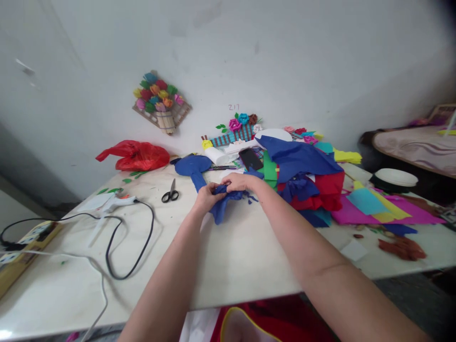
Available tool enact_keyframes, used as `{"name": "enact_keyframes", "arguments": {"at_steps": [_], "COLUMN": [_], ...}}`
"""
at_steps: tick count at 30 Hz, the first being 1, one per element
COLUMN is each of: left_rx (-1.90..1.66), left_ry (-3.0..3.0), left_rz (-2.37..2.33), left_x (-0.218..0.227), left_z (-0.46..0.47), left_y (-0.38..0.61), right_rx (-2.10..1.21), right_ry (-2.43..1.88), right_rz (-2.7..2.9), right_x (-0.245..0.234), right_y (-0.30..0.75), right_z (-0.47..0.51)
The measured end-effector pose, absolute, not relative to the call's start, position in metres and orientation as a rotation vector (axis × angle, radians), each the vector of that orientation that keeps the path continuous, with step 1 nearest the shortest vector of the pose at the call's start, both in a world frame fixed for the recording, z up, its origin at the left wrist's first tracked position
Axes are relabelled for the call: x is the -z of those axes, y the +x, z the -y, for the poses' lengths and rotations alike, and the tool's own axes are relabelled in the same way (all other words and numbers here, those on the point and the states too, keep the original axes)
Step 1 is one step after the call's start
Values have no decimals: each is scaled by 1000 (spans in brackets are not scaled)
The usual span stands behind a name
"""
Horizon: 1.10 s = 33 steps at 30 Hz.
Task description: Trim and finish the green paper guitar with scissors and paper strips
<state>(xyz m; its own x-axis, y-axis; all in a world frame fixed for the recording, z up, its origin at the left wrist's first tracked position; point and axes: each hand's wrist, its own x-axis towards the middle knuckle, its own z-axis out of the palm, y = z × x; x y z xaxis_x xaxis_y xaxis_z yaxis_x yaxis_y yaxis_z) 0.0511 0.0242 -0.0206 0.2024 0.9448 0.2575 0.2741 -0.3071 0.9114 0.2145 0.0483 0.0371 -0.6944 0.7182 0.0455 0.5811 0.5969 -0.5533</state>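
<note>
Both of my hands meet over the middle of the white table (228,256). My left hand (206,196) and my right hand (238,182) are closed on a crumpled piece of blue paper (223,205), which hangs down between them toward the tabletop. Small blue scraps (251,198) lie just right of it. A blue paper shape with a round head and a stem (194,168) lies behind my left hand.
Black scissors (171,194) and a white glue gun (114,203) with a black cable lie to the left. A red plastic bag (137,156) sits by the wall. Piled coloured paper sheets (313,180), a black phone (250,159) and paper-flower crafts (240,128) fill the right side.
</note>
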Motion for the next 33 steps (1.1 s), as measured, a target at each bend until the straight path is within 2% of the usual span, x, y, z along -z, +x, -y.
{"name": "enact_keyframes", "arguments": {"at_steps": [9,15,18,24,33], "left_rx": [-1256,-1591,-1686,-1651,-1592], "left_ry": [1241,1115,1165,1460,1570], "left_rz": [-1155,-1045,-1188,-1470,-1295], "left_x": [12,17,20,20,18], "left_z": [-17,-26,-32,-34,-31], "left_y": [34,34,34,28,27], "right_rx": [-605,-630,-633,-593,-871], "right_ry": [-1100,-1081,-1121,-1136,-1139], "right_rz": [2059,1971,1921,1816,1705], "right_x": [-32,-27,-25,-26,-24], "right_y": [222,219,219,220,245], "right_z": [-49,-52,-53,-51,-59]}}
